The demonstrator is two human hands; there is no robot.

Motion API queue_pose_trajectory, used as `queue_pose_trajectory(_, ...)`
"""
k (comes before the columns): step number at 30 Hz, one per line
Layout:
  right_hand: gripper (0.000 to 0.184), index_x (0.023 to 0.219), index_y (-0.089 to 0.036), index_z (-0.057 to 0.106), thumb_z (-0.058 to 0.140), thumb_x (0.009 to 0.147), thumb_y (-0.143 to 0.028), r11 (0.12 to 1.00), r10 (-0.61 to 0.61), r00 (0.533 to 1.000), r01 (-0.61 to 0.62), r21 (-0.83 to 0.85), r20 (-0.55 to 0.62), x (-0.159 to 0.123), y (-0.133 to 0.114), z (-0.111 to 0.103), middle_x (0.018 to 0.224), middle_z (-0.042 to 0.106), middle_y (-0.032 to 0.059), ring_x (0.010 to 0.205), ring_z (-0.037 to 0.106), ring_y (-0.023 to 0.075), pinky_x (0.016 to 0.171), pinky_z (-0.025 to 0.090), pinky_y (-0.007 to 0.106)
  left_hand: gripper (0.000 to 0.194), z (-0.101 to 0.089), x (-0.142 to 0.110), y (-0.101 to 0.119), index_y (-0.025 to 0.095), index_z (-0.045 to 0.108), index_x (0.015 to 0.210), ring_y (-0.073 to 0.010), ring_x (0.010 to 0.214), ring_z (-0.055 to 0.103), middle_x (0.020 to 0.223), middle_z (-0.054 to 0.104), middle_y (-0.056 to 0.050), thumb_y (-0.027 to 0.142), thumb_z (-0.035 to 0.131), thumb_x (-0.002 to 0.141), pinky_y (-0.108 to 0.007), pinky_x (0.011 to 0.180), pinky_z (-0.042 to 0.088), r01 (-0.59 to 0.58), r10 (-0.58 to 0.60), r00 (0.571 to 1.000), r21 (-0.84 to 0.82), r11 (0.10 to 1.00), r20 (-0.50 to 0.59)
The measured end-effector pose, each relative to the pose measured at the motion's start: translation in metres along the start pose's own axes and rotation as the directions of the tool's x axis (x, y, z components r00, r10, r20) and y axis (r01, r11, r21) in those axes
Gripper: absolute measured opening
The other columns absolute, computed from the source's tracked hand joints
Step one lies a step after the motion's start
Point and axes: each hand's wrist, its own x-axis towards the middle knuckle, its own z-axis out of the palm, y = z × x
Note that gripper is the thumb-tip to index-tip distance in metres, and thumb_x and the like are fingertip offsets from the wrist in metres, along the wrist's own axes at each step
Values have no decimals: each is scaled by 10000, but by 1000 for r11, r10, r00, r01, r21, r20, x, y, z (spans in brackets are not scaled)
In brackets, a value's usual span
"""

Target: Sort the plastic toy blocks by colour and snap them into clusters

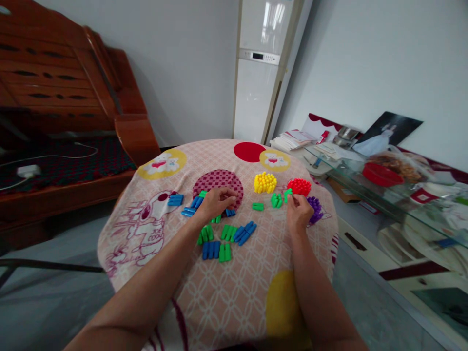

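Note:
My right hand (pixel 300 211) is closed in a pinch, its fingertips on a green plastic piece (pixel 288 193). Just left of it sits a small cluster of green pieces (pixel 276 200), and farther left lies a green pair (pixel 258 206). Over the dark red checked circle, my left hand (pixel 218 201) hovers with loosely curved fingers, thumb and forefinger apart, nothing visible between them. Around and below it, short blue pieces (pixel 211 250) and green pieces (pixel 225 252) lie in small groups; some are hidden by the hand. Another blue group (pixel 175 200) lies to the left.
Bunched yellow pieces (pixel 265 183), red pieces (pixel 300 186) and purple pieces (pixel 314 210) stand at the table's right. A patterned cloth (pixel 234 297) covers the round table. Beside it are a cluttered glass shelf (pixel 383 195) and a wooden bench (pixel 135 139).

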Motion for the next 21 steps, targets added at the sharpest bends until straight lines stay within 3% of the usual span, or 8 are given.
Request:
queue_pose_trajectory(7, 323, 766, -172, 715, 528, 839, -426, 987, 61, 988, -39, -155, 144, -2, 6, 5, 741, 731, 98, 687, 642, 205, 647, 429, 282, 309, -18, 2, -4, 157, 693, 901, -193, 659, 704, 779, 728, -46, 406, 673, 719, -304, 625, 586, 40, -37, 996, 28, 999, -81)
queue_pose_trajectory(14, 328, 738, -172, 713, 519, 841, -416, 983, 26, 985, 6, -186, 173, -5, 9, 8, 683, 700, 82, 629, 583, 187, 603, 366, 271, 327, -33, 4, -11, 153, 690, 915, -173, 659, 683, 770, 721, -42, 417, 670, 725, -290, 642, 570, 41, -40, 989, 4, 999, -139)
queue_pose_trajectory(17, 348, 689, -170, 695, 504, 856, -408, 976, 3, 987, 33, -216, 161, -6, 8, 7, 626, 659, 77, 580, 518, 172, 573, 313, 275, 280, -41, 2, -11, 157, 687, 889, -166, 625, 662, 702, 702, -28, 387, 656, 732, -271, 603, 542, 27, -14, 989, 85, 996, -147)
queue_pose_trajectory(21, 358, 681, -171, 671, 474, 879, -397, 977, -26, 997, 42, -211, 79, -6, 2, 4, 614, 634, 73, 569, 486, 166, 569, 298, 278, 186, -52, -2, -5, 172, 701, 822, -145, 569, 613, 628, 668, -2, 329, 634, 748, -243, 567, 475, 5, 15, 998, 312, 950, -62)
